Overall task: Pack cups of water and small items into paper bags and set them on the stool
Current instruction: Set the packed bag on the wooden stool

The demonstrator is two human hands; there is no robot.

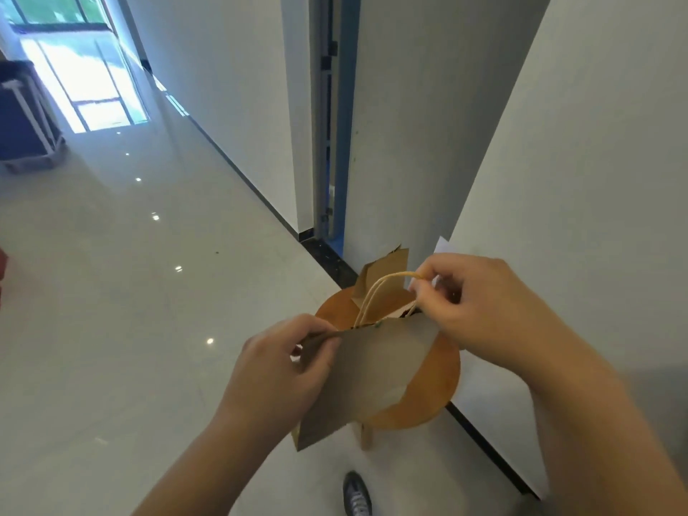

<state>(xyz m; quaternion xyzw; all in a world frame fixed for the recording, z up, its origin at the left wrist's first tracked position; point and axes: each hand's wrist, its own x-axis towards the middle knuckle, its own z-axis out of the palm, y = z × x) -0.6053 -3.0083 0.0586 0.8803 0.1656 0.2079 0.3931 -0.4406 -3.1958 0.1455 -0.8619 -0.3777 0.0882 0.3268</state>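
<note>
A brown paper bag (366,374) hangs in the air over a round orange wooden stool (433,392) that stands against the wall. My left hand (286,366) pinches the bag's top left edge. My right hand (480,310) pinches the twine handles (379,288) at the upper right. A second brown paper bag (387,281) stands on the far part of the stool, partly hidden behind the handles. What the held bag contains is hidden.
The stool sits beside a white wall (595,180) and a door frame (335,143). A glossy tiled corridor floor (130,292) stretches left. A blue cart (26,117) stands far left. My shoe (356,495) is below the stool.
</note>
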